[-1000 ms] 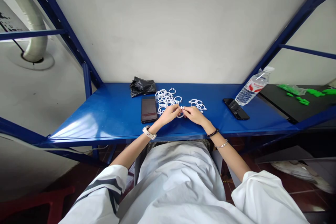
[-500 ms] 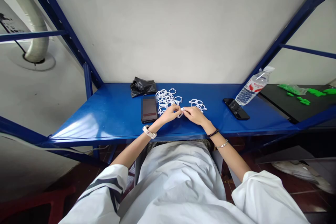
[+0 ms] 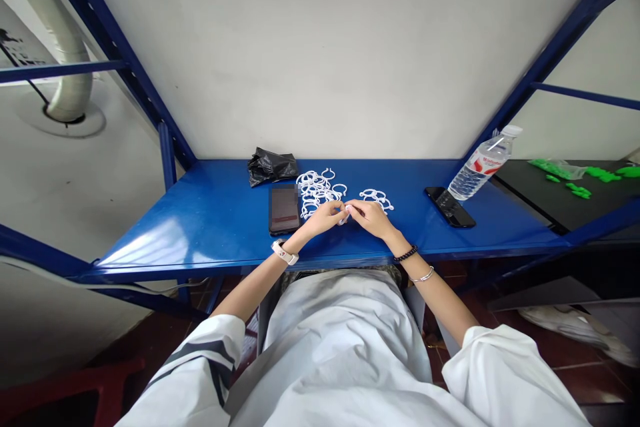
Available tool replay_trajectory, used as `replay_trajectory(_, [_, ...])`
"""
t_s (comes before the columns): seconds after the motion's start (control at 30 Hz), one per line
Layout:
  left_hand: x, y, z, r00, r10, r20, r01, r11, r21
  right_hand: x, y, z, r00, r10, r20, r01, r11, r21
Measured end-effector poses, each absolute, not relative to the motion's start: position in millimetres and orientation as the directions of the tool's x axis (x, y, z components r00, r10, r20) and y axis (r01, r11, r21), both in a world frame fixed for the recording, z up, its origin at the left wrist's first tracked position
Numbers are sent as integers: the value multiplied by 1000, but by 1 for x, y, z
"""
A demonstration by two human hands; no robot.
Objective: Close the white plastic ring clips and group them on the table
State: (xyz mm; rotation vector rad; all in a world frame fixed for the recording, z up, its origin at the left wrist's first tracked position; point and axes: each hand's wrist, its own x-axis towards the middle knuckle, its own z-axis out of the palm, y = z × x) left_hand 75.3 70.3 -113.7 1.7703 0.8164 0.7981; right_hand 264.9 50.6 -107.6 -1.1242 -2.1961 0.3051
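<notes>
Between both hands, a white piece.

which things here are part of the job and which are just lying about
Seems part of the job:
- white ring between left hand and right hand
- bigger ring pile
- smaller ring pile

Probably just lying about:
- black bag
- tablet
- phone
- water bottle
- green pieces

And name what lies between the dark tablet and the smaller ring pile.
In the head view, the larger ring pile; in front, the left hand, part of the right hand and a held white piece.
</notes>
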Motion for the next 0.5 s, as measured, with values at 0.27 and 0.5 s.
replay_trajectory(0.27, [76,72,-115,479,860,177,153,-280,948,263,52,-109,-387,793,470,635,599,-488])
replay_trajectory(0.5, [77,72,-116,383,892,238,124,-305,944,263,55,-112,-378,785,490,595,612,-522])
